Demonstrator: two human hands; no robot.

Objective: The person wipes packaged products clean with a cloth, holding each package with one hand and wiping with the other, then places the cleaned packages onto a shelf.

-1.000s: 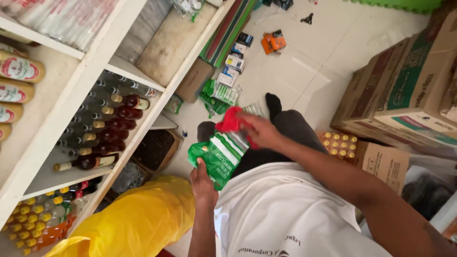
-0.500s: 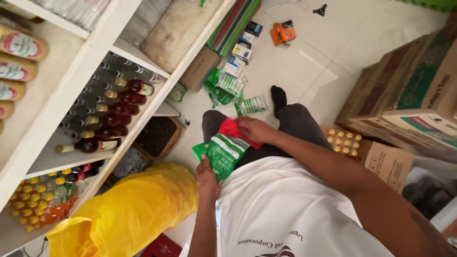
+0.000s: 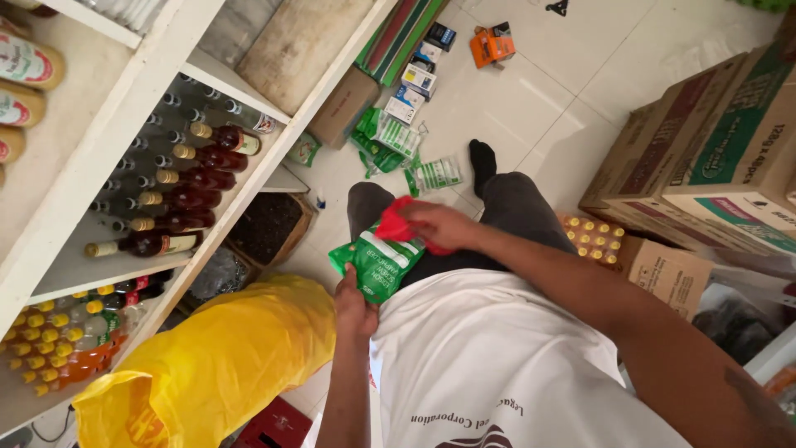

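I sit on a tiled floor with my legs out in front. My left hand [image 3: 355, 305] grips the near edge of a green and white pouch [image 3: 375, 259] held over my lap. A red cloth [image 3: 396, 224] is bunched in my right hand [image 3: 441, 226], which presses it against the top of the pouch. More green and white pouches [image 3: 390, 137] lie on the floor beyond my knees, next to a clear one [image 3: 434, 175] by my foot.
A white shelf unit [image 3: 157, 91] on my left holds dark bottles [image 3: 178, 199] and yellow-capped bottles [image 3: 50, 340]. A yellow plastic bag [image 3: 215, 357] lies beside me. Cardboard boxes [image 3: 705, 158] stack on the right, one open with yellow caps [image 3: 593, 236]. Small boxes [image 3: 419, 79] sit ahead.
The view has shifted a little; both hands stay on the pouch, with my right hand and the red cloth sliding slightly across its top.
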